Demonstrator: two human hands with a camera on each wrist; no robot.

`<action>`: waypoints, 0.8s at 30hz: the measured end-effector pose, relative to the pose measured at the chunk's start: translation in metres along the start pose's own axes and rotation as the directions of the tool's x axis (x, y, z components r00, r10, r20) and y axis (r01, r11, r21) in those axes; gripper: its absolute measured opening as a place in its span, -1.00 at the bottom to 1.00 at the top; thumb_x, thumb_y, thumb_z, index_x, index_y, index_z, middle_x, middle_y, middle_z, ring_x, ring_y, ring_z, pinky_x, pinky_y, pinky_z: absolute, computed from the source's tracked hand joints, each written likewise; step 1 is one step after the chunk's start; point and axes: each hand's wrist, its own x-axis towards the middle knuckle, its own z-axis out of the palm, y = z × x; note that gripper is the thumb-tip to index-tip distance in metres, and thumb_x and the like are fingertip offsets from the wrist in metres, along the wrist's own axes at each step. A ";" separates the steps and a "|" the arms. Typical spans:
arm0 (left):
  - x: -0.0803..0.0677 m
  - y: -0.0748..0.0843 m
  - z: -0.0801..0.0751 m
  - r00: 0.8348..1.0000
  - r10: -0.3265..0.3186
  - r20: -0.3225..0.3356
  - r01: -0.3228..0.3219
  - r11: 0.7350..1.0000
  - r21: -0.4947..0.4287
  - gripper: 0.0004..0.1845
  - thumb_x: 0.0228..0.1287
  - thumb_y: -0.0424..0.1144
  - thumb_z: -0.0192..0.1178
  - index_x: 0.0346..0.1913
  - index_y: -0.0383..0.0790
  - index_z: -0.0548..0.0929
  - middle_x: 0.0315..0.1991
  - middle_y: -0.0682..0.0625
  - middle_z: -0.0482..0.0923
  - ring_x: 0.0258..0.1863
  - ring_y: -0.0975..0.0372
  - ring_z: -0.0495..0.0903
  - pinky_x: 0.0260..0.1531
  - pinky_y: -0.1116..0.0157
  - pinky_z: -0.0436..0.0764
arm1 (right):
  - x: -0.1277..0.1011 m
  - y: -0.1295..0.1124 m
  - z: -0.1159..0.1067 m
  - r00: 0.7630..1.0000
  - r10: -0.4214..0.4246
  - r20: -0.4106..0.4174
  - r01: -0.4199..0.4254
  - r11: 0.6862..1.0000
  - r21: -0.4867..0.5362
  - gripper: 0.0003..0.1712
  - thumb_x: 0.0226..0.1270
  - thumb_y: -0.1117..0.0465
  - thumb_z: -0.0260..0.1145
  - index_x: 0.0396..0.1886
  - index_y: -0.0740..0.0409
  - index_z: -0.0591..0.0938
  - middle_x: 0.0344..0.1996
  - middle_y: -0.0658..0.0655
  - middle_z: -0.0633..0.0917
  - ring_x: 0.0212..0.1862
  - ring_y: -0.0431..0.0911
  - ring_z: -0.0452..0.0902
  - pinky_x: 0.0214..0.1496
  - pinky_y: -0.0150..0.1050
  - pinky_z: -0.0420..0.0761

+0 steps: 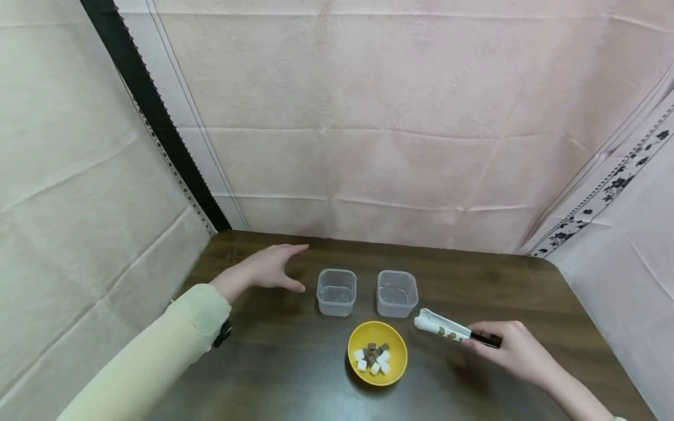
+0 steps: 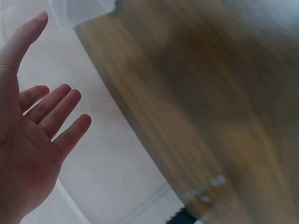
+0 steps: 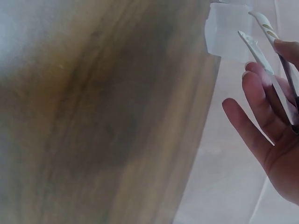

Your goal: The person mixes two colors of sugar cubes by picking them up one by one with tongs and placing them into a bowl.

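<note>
My right hand point(image 1: 513, 349) pinches a pair of tongs point(image 1: 442, 325) with a black handle and white, patterned ends. In the right wrist view, the two tong arms point(image 3: 256, 51) stand apart with no object between their tips. Over the left side of the table, my left hand point(image 1: 271, 268) hovers with thumb and fingers spread, holding nothing, just left of a clear plastic container point(image 1: 336, 308). A second clear container point(image 1: 397, 309) stands to the right of the first. In front of them sits a yellow bowl point(image 1: 402, 358) holding several white cubes point(image 1: 361, 365) and brown cubes point(image 1: 371, 346).
Everything stands on a dark wood-grain table point(image 1: 263, 356). Pale cloth point(image 1: 400, 164) hangs behind its far edge, with more cloth on the left point(image 1: 79, 193) and right point(image 1: 626, 245) sides.
</note>
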 end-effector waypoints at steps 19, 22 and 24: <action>-0.062 -0.054 0.019 0.997 -0.073 -0.033 0.070 0.993 -0.090 0.11 0.27 0.20 0.51 0.65 -0.35 0.24 0.52 -0.37 0.40 0.50 -0.22 0.40 0.41 -0.29 0.44 | -0.007 0.003 0.022 0.997 0.043 0.059 -0.039 0.997 -0.065 -0.82 0.22 0.06 0.65 -0.33 -0.31 0.77 -0.58 -0.49 0.48 -0.55 -0.50 0.29 -0.52 -0.46 0.33; -0.070 -0.059 0.028 0.996 -0.076 -0.037 0.073 0.993 -0.096 0.08 0.27 0.16 0.52 0.63 -0.38 0.26 0.50 -0.38 0.42 0.48 -0.23 0.42 0.41 -0.30 0.44 | -0.007 0.002 0.025 0.997 0.040 0.062 -0.035 0.996 -0.085 -0.81 0.21 0.06 0.66 -0.32 -0.31 0.76 -0.57 -0.49 0.47 -0.54 -0.50 0.29 -0.50 -0.44 0.34; -0.075 -0.061 0.033 0.996 -0.077 -0.044 0.073 0.993 -0.097 0.07 0.27 0.14 0.53 0.62 -0.39 0.28 0.49 -0.38 0.43 0.47 -0.23 0.43 0.40 -0.31 0.43 | -0.007 0.002 0.027 0.997 0.035 0.065 -0.028 0.994 -0.105 -0.82 0.20 0.06 0.65 -0.32 -0.29 0.77 -0.56 -0.50 0.48 -0.52 -0.49 0.30 -0.50 -0.42 0.36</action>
